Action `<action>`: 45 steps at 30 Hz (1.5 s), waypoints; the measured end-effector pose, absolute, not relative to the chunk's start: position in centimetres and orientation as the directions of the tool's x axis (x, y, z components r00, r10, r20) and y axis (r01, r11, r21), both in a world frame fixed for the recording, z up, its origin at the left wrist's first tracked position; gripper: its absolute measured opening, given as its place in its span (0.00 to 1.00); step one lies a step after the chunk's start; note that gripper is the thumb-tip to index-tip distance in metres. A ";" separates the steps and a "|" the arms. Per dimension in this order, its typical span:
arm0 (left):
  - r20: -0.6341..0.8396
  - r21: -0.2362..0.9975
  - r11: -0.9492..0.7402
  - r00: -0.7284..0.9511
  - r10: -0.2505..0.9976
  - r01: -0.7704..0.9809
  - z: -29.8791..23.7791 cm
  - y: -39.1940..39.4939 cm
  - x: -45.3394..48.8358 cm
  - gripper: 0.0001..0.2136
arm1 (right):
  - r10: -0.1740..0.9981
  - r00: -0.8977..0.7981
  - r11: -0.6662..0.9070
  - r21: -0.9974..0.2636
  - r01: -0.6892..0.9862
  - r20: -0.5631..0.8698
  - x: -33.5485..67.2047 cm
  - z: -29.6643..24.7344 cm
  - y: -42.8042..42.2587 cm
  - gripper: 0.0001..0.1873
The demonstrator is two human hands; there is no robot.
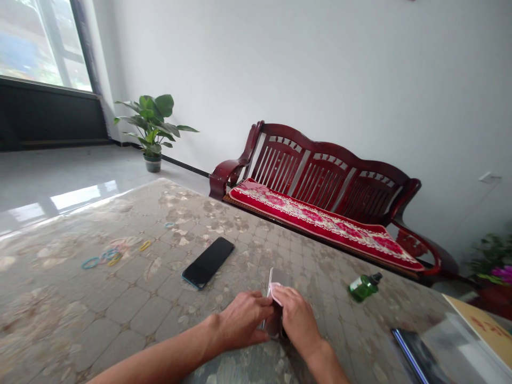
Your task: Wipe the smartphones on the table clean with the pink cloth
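Near the front of the table, my left hand (246, 316) is closed on a thin flat slab (271, 278) with a pale edge and a shiny face. It looks like a phone stood on its side, though my fingers cover much of it. A small pale pink cloth (275, 290) is pinched in my right hand (298, 319), against the slab's face. Left of the slab, a black phone (209, 262) lies flat, screen up, apart from both hands.
Several coloured rubber bands (110, 255) lie on the patterned tablecloth (132, 314) at left. To the right are a green pump bottle (364, 287), a dark flat object (414, 352) and a tan box or folder (480, 325). A red-cushioned wooden bench (320, 213) stands behind.
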State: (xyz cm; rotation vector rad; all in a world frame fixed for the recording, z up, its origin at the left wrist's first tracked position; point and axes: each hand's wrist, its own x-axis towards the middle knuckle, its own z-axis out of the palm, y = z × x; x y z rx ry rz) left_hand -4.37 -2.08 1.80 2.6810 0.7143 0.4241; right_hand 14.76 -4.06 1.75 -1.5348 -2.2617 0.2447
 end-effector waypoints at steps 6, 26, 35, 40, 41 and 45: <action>0.170 0.376 -0.815 0.832 0.528 0.441 2.1 -2.2 -4.4 0.08 | 0.960 -0.174 0.239 -0.321 0.916 0.220 15.3 1.9 0.0 0.24; 0.157 0.357 -0.804 0.818 0.553 0.475 1.8 -2.3 -4.0 0.11 | 0.961 -0.152 0.230 -0.363 0.903 0.232 15.9 1.2 -0.8 0.26; 0.111 0.290 -0.793 0.804 0.585 0.536 1.7 -2.7 -3.2 0.17 | 0.949 -0.220 0.299 -0.428 0.853 0.224 16.1 1.7 -6.0 0.28; 0.060 0.155 -0.796 0.799 0.598 0.585 1.4 -3.4 -1.2 0.23 | 0.952 -0.217 0.299 -0.497 0.814 0.218 16.3 1.6 -4.3 0.26; 0.058 0.112 -0.799 0.799 0.598 0.590 1.2 -3.5 -0.7 0.24 | 0.951 -0.228 0.305 -0.509 0.805 0.210 16.4 1.6 -3.9 0.26; 0.028 -0.005 -0.759 0.759 0.651 0.651 0.6 -4.0 1.1 0.25 | 0.948 -0.254 0.318 -0.533 0.784 0.192 16.5 1.7 -2.7 0.25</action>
